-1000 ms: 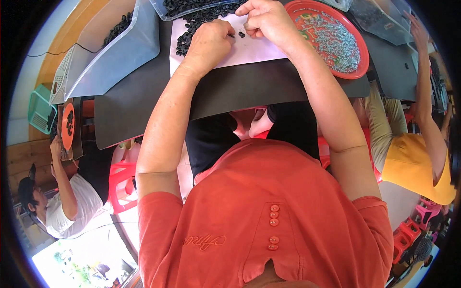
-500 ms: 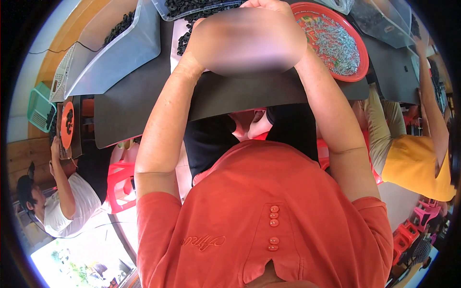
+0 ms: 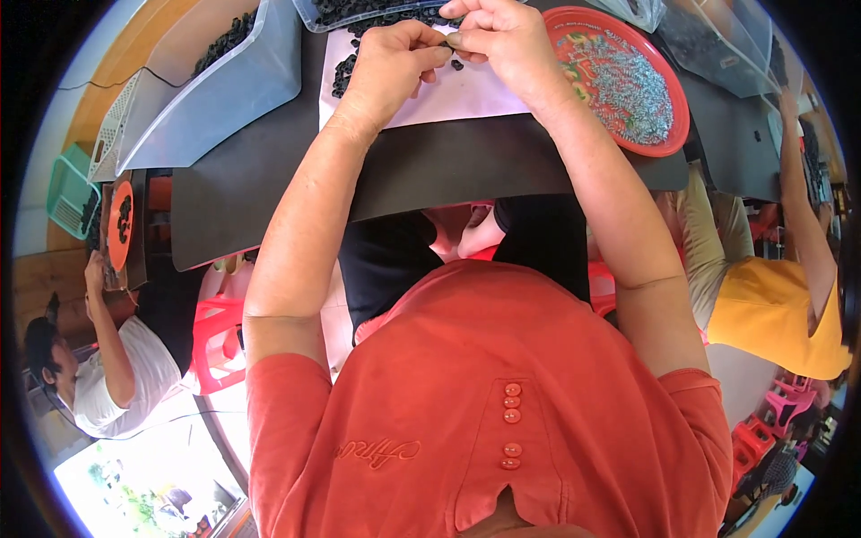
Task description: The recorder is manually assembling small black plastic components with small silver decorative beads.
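Small black piece (image 3: 447, 44) seems pinched in the left hand (image 3: 392, 67), right hand's (image 3: 507, 45) hold unclear, beyond the table's (image 3: 430, 166) near edge; uneven pressure could drop it.

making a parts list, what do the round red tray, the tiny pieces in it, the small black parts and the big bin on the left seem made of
Round red tray: probably glossy plastic, smooth with a moulded-looking rim.
Tiny pieces: likely metal, given their silvery glint.
Small black parts: plastic or rubber, dark and fairly matte.
Big bin: likely plastic, cloudy and translucent.
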### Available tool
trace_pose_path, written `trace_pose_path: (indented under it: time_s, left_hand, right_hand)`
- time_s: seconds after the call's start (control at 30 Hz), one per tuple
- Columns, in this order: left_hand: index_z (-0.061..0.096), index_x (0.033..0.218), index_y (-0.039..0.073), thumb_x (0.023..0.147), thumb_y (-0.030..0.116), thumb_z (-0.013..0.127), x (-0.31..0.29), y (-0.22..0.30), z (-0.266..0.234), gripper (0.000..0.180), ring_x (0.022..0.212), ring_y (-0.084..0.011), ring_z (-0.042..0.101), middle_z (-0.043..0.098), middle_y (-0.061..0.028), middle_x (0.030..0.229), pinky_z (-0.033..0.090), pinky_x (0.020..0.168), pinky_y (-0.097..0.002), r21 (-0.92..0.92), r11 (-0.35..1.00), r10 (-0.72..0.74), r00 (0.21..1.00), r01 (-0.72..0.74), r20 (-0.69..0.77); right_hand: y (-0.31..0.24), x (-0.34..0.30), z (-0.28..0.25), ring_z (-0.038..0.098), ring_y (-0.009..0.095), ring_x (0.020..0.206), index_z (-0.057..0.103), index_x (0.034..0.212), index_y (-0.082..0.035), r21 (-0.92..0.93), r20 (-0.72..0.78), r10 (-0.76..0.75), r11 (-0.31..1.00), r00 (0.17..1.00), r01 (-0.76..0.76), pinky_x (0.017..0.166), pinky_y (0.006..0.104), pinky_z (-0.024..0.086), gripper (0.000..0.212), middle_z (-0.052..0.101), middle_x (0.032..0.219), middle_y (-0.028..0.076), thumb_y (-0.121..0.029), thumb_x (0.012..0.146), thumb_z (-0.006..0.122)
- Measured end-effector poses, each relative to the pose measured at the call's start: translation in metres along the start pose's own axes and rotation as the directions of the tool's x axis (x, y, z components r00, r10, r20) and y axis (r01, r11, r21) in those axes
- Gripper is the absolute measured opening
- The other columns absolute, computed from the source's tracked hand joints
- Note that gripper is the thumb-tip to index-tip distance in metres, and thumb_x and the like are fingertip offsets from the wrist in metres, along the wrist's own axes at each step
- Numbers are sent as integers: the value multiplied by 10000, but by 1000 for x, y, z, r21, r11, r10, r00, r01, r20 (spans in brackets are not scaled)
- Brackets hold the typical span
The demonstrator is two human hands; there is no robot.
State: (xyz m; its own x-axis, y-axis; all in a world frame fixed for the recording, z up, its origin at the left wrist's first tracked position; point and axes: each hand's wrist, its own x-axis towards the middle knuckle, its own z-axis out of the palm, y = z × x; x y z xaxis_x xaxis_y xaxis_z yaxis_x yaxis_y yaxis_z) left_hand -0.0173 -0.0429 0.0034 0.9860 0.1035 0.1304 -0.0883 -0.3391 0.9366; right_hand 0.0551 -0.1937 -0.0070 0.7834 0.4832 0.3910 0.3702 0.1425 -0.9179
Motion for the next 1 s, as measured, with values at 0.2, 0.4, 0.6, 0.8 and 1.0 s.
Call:
trace_pose_path:
  time_s: [0.2,0.4,0.6,0.8,1.0]
  left_hand:
    - [661,920,-11,864,73,635,0,3,-1,104,597,-82,544,632,-34,742,406,489,-215,-114,993,21,1000,-21,-1]
    - [635,926,-71,874,72,632,6,-6,-13,152,581,-114,545,628,-81,743,412,496,-231,-335,942,-16,999,2,-42]
    - [626,971,-74,878,68,639,12,-10,-24,170,595,-130,564,642,-103,792,431,501,-236,-449,894,-107,969,-3,-220]
    - [644,944,-64,862,64,651,12,-12,-14,152,618,-128,580,644,-96,780,435,499,-237,-398,916,-112,986,55,-121]
    - [653,908,-48,852,63,658,10,-11,-14,125,613,-123,585,651,-91,773,427,491,-238,-396,915,-137,983,79,-121]
  right_hand:
    - [-2,1,3,553,80,593,615,918,-15,178,-55,62,983,997,-51,529,213,423,87,596,689,18,2,835,631]
    - [0,-2,5,584,98,664,636,862,-7,-60,29,20,998,999,-18,597,247,466,30,632,738,25,-17,838,622]
    - [-1,-11,9,639,322,873,654,869,-29,-935,150,-92,312,984,172,711,446,501,171,649,921,133,-179,812,594]
    - [14,-14,14,638,322,862,660,869,-27,-945,280,-162,130,946,302,732,433,506,164,647,894,135,-175,798,648]
    - [-1,-10,14,644,257,820,641,886,-13,-885,88,-134,444,987,139,714,363,505,160,662,891,119,-156,814,654]
